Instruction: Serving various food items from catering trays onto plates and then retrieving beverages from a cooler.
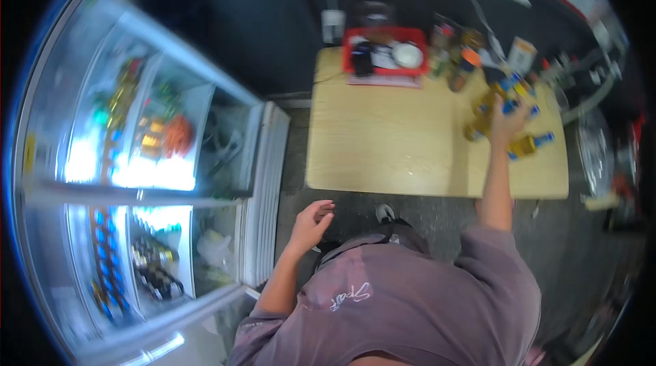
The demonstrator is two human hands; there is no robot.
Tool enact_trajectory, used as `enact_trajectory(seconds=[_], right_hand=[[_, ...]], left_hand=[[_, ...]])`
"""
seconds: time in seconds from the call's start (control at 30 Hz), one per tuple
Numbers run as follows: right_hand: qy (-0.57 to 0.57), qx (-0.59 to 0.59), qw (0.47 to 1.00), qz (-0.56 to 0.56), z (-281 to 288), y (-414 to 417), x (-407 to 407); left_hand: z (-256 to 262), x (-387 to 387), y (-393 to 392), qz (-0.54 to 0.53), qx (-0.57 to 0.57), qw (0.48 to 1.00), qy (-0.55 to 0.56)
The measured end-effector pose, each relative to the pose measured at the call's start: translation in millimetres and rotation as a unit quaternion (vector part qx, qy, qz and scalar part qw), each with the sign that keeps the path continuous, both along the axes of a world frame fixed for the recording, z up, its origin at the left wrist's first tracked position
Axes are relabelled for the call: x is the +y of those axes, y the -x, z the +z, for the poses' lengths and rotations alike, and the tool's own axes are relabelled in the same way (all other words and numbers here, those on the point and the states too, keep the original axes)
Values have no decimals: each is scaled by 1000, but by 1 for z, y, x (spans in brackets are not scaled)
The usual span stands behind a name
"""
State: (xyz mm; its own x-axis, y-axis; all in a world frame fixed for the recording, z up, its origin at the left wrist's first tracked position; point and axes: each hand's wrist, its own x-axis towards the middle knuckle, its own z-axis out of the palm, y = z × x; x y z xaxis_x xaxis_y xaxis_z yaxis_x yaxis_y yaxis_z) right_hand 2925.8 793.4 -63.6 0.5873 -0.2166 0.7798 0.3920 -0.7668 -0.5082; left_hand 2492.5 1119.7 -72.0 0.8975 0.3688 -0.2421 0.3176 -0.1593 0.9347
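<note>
My right hand reaches over the right side of a light wooden table. Its fingers close around a yellow glass bottle with blue neck foil; the hand hides part of it. Another yellow bottle with a blue neck lies on its side just right of my wrist. Further similar bottles crowd together beyond the hand, blurred. My left hand hangs in front of the table's near left edge, empty, with the thumb apart from loosely curled fingers.
On the left stands a lit glass-door fridge with bottles and food on its shelves. A red tray holding a dark item and a white round one sits at the table's back. Jars, one with an orange lid, stand beside it. A clear round fan-like object is at right.
</note>
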Motion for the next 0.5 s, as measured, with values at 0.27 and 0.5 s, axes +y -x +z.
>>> enact_trajectory(seconds=[0.27,0.5], right_hand=[[-12,-13,936,352,60,139,188],[108,34,548,829,148,417,462]], left_hand=[[21,57,98,97,-89,990,-54],[38,132,244,302,-221,924,-75]])
